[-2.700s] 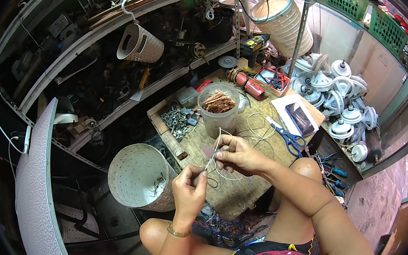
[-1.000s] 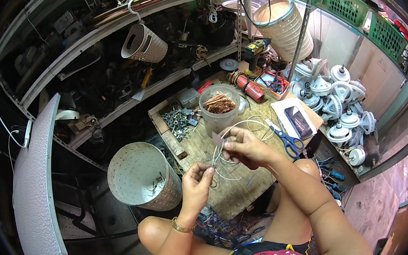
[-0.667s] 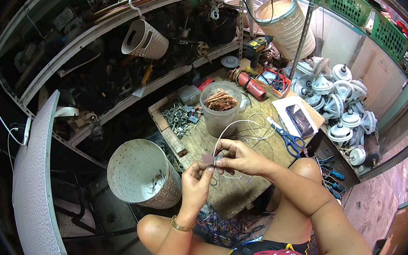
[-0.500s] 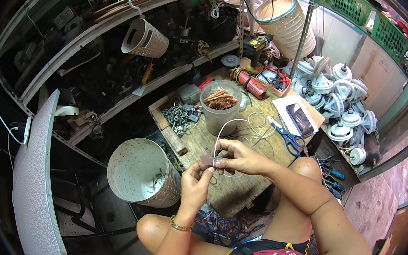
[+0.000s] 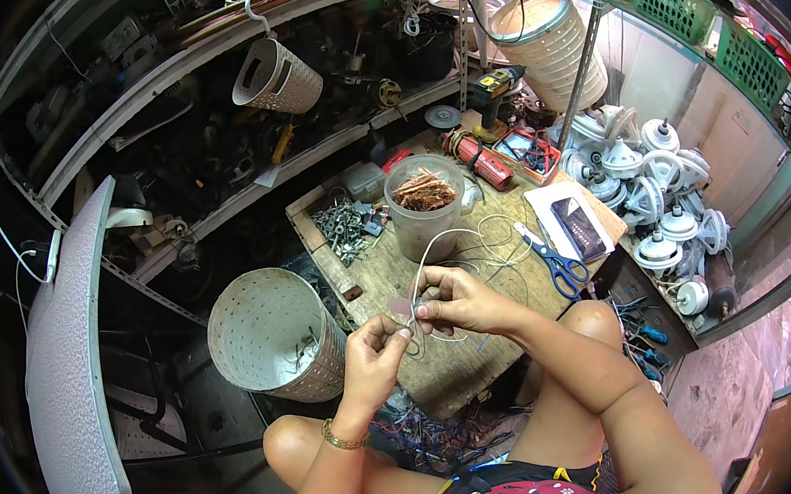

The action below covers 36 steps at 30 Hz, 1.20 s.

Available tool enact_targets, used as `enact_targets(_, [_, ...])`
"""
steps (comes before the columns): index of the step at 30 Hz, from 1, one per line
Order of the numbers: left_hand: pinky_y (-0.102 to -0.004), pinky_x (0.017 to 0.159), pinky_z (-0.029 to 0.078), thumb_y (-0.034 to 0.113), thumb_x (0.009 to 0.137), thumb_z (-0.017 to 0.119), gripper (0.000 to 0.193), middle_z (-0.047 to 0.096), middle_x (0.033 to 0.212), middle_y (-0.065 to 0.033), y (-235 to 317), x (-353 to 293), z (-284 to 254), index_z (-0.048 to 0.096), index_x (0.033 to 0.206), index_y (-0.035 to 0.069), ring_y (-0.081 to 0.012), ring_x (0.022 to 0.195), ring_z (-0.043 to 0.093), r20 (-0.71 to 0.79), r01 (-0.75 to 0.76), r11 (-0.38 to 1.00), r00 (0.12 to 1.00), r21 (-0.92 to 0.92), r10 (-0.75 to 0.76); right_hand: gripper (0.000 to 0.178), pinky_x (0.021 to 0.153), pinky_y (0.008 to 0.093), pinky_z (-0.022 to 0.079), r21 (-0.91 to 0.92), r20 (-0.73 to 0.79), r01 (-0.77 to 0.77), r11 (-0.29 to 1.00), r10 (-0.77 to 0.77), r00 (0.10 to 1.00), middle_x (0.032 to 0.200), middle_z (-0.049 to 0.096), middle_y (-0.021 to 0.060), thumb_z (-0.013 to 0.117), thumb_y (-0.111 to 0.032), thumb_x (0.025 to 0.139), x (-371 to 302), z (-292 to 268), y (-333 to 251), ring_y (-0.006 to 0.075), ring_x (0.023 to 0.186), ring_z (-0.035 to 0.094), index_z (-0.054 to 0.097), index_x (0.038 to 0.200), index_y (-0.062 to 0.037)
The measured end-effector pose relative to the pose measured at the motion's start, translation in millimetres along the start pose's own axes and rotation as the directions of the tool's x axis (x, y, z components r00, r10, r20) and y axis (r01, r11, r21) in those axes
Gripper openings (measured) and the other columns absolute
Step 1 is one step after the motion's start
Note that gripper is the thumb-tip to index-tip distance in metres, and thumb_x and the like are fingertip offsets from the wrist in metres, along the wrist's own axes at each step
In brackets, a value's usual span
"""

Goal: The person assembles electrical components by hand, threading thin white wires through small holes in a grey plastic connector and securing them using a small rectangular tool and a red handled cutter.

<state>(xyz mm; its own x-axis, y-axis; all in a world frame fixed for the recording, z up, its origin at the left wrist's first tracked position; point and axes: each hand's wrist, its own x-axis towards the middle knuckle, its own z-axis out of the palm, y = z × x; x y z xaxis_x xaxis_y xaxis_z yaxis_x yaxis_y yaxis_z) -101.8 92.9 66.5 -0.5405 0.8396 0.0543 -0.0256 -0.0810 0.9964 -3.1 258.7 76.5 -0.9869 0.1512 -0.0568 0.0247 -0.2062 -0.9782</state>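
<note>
Over the near part of the wooden board, my left hand (image 5: 375, 355) and my right hand (image 5: 459, 300) meet, both closed in a pinch. From my left fingertips sticks up a small flat brownish piece (image 5: 400, 306); it looks like sandpaper, though its kind is unclear. My right thumb and fingers grip a whitish wire (image 5: 427, 249), which arches up beyond the hands and loops across the board. Thin wire ends hang between my fingertips, too fine to follow. Blue-handled scissors (image 5: 564, 270) lie to the right of my hands.
Behind my hands stands a clear tub (image 5: 428, 232) of copper scraps, with screws (image 5: 344, 231) to its left. A phone (image 5: 578, 226), a red tool (image 5: 483, 159) and a drill (image 5: 498, 91) lie beyond. A perforated bin (image 5: 275, 342) stands left, white motor-like parts (image 5: 656, 200) right.
My hands stay together at nearly the same spot. The brownish piece now stands further above my left fingertips and partly behind the wire. The whole view has shifted slightly.
</note>
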Motion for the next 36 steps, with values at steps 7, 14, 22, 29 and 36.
enact_targets(7, [-0.0206,0.059,0.039,0.003,0.083,0.058,0.010,0.056,0.069,0.0004,7.9,-2.6,2.6,0.055,0.074,0.000,-0.0042,0.064,0.048,-0.005,0.042,0.999,0.999,0.021,-0.042,0.025,0.047,0.0197,0.041,0.073,-0.060,0.039,0.997,-0.035,0.998,0.071,0.060,0.0039,0.063,-0.020,0.087,1.0,-6.6,0.1,0.0080,0.058,0.055,0.050,0.104,-0.0055])
enact_targets(14, [-0.0194,0.054,0.036,0.006,0.084,0.058,0.011,0.052,0.065,0.0024,8.6,-3.6,1.4,0.056,0.075,0.001,-0.0036,0.059,0.045,0.005,0.087,0.995,0.996,-0.046,-0.087,0.015,0.047,0.0183,0.041,0.066,-0.076,0.026,0.997,-0.021,0.997,0.074,0.060,0.0039,0.059,-0.013,0.088,-0.5,-6.6,-4.9,0.0066,0.060,0.055,0.051,0.099,-0.0048])
enact_targets(22, [-0.0185,0.039,0.017,0.011,0.087,0.055,0.010,0.034,0.054,0.0081,-0.9,-6.5,-2.0,0.054,0.079,0.005,-0.0017,0.042,0.024,0.115,0.283,0.906,0.959,-0.314,-0.259,0.026,0.047,0.0179,0.042,0.153,-0.186,0.093,0.984,-0.064,0.981,0.073,0.059,0.0039,0.063,-0.014,0.086,-2.7,-35.9,-16.2,0.0078,0.059,0.055,0.050,0.106,-0.0048])
enact_targets(29, [-0.0182,0.038,0.018,0.014,0.088,0.056,0.011,0.035,0.053,0.0100,-3.3,-4.7,2.5,0.056,0.079,0.007,-0.0003,0.041,0.025,0.124,0.302,0.880,0.953,-0.366,-0.275,0.020,0.046,0.0191,0.037,0.037,-0.058,-0.007,0.999,0.009,0.998,0.071,0.060,0.0034,0.058,-0.013,0.090,-1.8,-9.7,-3.0,0.0055,0.056,0.050,0.048,0.105,-0.0054])
enact_targets(36, [-0.0188,0.038,0.016,0.014,0.088,0.055,0.011,0.034,0.053,0.0103,-5.3,-3.6,1.6,0.055,0.079,0.007,-0.0005,0.042,0.023,0.133,0.314,0.862,0.949,-0.398,-0.285,0.018,0.044,0.0195,0.036,-0.015,-0.043,0.010,1.000,-0.010,0.999,0.070,0.060,0.0043,0.058,-0.012,0.090,-1.5,-9.4,-0.2,0.0055,0.054,0.049,0.049,0.104,-0.0047])
